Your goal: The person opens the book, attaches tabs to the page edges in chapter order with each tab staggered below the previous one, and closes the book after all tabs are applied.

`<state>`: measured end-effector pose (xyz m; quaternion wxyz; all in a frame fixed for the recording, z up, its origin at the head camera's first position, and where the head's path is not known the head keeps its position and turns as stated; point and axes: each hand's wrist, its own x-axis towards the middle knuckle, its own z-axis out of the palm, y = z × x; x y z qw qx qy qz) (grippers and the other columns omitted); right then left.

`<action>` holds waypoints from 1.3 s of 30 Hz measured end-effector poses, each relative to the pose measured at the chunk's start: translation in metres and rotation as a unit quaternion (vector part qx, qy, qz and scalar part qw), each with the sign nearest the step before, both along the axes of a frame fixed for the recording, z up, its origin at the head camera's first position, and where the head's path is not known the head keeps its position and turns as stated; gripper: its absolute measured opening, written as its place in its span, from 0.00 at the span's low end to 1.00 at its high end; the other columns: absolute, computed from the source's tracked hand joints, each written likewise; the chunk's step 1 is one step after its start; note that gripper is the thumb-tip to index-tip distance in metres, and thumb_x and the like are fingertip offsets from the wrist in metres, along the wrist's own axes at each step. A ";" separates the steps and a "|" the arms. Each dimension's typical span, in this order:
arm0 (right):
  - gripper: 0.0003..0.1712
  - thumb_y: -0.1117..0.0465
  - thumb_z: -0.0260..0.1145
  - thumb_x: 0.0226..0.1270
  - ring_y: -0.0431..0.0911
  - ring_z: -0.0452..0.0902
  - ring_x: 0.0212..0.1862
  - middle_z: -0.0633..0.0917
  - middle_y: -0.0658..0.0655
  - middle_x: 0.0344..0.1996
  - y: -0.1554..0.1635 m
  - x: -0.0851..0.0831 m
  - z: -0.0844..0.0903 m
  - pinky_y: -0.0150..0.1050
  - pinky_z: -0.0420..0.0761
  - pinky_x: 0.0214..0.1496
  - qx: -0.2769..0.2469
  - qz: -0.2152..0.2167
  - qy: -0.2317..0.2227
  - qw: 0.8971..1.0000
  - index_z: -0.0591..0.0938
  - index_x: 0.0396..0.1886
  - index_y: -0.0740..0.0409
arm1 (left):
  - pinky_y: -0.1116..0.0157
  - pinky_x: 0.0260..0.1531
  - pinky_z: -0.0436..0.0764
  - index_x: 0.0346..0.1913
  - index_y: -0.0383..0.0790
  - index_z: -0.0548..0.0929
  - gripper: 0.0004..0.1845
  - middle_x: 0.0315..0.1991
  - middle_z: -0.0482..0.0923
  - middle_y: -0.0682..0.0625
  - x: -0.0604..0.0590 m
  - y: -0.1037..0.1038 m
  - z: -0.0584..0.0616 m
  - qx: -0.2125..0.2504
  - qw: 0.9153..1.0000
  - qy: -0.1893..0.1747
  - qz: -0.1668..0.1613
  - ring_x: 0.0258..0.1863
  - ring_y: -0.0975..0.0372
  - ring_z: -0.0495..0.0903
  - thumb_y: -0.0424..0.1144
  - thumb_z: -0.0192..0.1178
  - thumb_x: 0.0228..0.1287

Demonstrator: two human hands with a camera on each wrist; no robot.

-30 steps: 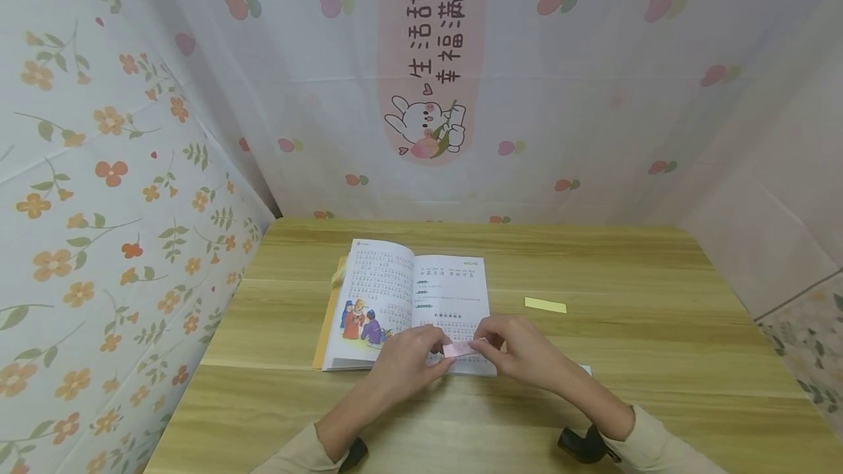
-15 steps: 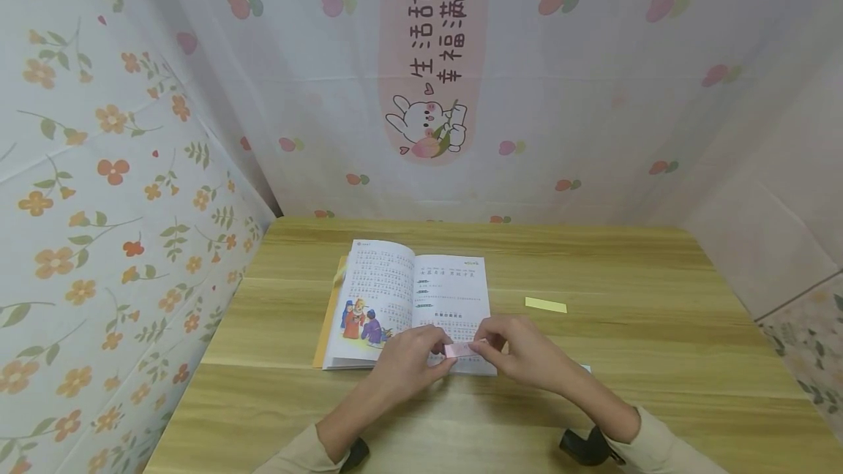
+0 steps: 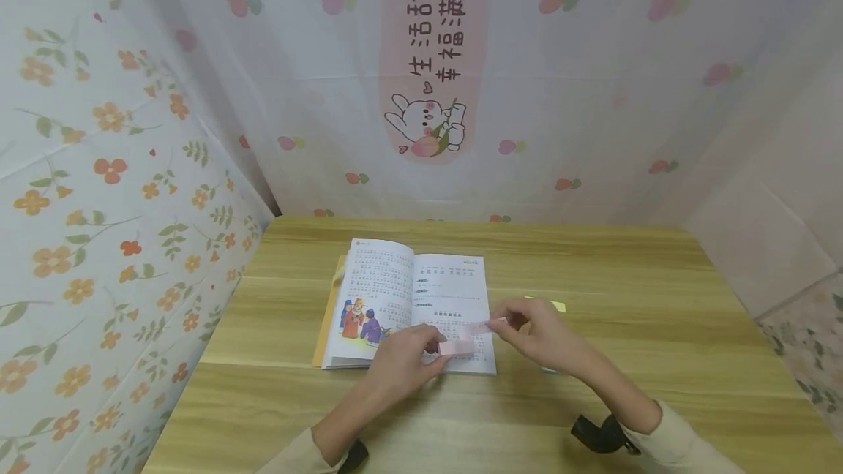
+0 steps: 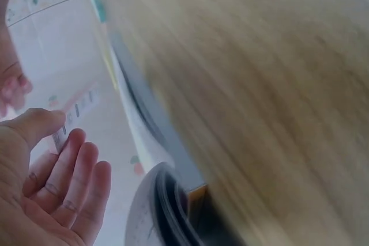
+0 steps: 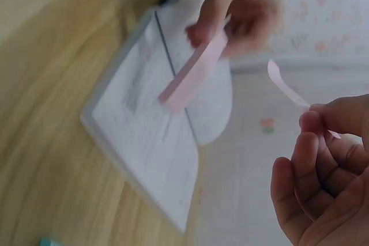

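Observation:
My left hand [image 3: 403, 363] pinches a small pink sticky-note pad [image 3: 456, 347] between thumb and fingers, above the lower right page of an open book [image 3: 454, 291]. A single thin pink sticky note [image 3: 476, 328] is pinched by my right hand [image 3: 546, 335], a little higher and to the right. In the right wrist view the pad [image 5: 196, 73] and the slightly curled note [image 5: 285, 89] are apart. The left wrist view has my left thumb over the printed pad [image 4: 59, 139], with the other fingers loosely bent.
A yellow paper strip [image 3: 560, 306] lies on the wooden table [image 3: 658, 342] right of the book, partly behind my right hand. Under that hand a pale blue edge [image 3: 549, 369] shows. Patterned cloth [image 3: 316, 189] hangs behind the table and at the left.
My right hand has moved up and to the right, pulling one pink note away from the pad. My left hand and the pad stay nearly in place.

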<state>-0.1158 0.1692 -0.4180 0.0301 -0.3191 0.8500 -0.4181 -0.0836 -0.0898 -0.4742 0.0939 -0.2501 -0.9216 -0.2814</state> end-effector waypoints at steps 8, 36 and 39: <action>0.05 0.59 0.69 0.72 0.42 0.75 0.29 0.81 0.45 0.25 0.019 -0.011 -0.008 0.36 0.77 0.31 0.008 -0.048 -0.040 0.998 0.86 0.33 0.49 | 0.71 0.26 0.74 0.35 0.45 0.86 0.09 0.29 0.82 0.58 -0.004 -0.003 0.001 0.020 1.000 -0.007 0.003 0.26 0.69 0.77 0.42 0.76 0.57; 0.03 0.60 0.69 0.72 0.44 0.78 0.30 0.82 0.50 0.27 0.046 -0.018 -0.016 0.37 0.82 0.35 -0.004 -0.070 -0.033 0.997 0.86 0.36 0.52 | 0.70 0.29 0.77 0.39 0.44 0.88 0.09 0.30 0.84 0.58 -0.015 0.009 0.010 0.071 0.994 -0.086 0.016 0.30 0.67 0.80 0.45 0.74 0.62; 0.03 0.64 0.69 0.71 0.46 0.79 0.29 0.82 0.51 0.28 0.051 -0.018 -0.017 0.37 0.81 0.32 -0.017 -0.069 -0.031 0.997 0.86 0.36 0.53 | 0.70 0.32 0.78 0.38 0.44 0.88 0.08 0.31 0.84 0.59 -0.017 0.014 0.011 0.085 0.992 -0.096 0.010 0.30 0.68 0.81 0.44 0.74 0.62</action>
